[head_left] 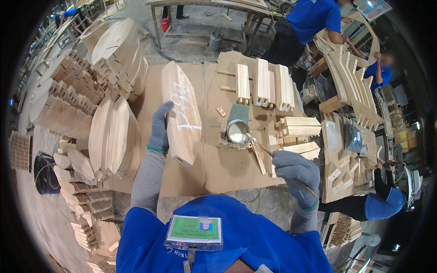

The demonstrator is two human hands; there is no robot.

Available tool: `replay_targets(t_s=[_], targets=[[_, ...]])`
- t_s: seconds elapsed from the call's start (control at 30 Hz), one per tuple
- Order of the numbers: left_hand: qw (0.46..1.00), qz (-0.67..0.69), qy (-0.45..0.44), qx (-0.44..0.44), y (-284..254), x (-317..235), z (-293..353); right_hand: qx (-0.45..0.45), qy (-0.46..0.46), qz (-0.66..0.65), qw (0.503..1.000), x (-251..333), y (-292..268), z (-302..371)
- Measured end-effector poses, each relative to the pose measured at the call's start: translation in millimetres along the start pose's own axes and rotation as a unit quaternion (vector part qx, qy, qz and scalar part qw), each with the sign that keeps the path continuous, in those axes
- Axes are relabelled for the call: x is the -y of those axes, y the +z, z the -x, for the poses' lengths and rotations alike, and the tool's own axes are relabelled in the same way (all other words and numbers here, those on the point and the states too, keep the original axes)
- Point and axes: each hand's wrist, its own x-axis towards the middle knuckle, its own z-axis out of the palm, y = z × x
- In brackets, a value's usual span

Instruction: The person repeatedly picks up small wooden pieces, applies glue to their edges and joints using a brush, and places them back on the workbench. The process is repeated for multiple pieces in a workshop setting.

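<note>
My left hand [159,127], in a grey glove, grips the edge of a long, pointed flat wooden piece [182,109] with white marks across its face. The piece is raised over the cardboard-covered table [218,175]. In my gloved right hand [297,172] is the thin handle of a brush [261,146], closed between the fingers. Its far end reaches into a pot of cream-coloured liquid [237,131], which hides the bristles. The pot rests beside a dark green block [238,112]. A small wooden block with holes [221,112] lies just beyond it.
Stacks of curved wooden pieces [114,136] stand at my left. Wooden blocks [262,84] are lined up at the far right of the table, with more blocks [298,126] nearer. A co-worker in blue [314,20] works at the far right; another [384,204] is on the right.
</note>
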Motion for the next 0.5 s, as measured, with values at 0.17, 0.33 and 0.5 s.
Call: replay_targets(t_s=[0.17, 0.33, 0.5], targets=[[0.976, -0.219, -0.009, 0.005, 3, 2, -83, -0.102, 0.069, -0.017, 0.992, -29, -6, 23], [0.880, -0.474, 0.035, -0.022, -4, 51, -224, -0.151, 0.142, 0.023, 0.978, -44, -18, 42], [0.811, -0.577, 0.096, -0.036, 30, 115, -322, -0.179, 0.244, 0.017, 0.953, -56, -40, 81]])
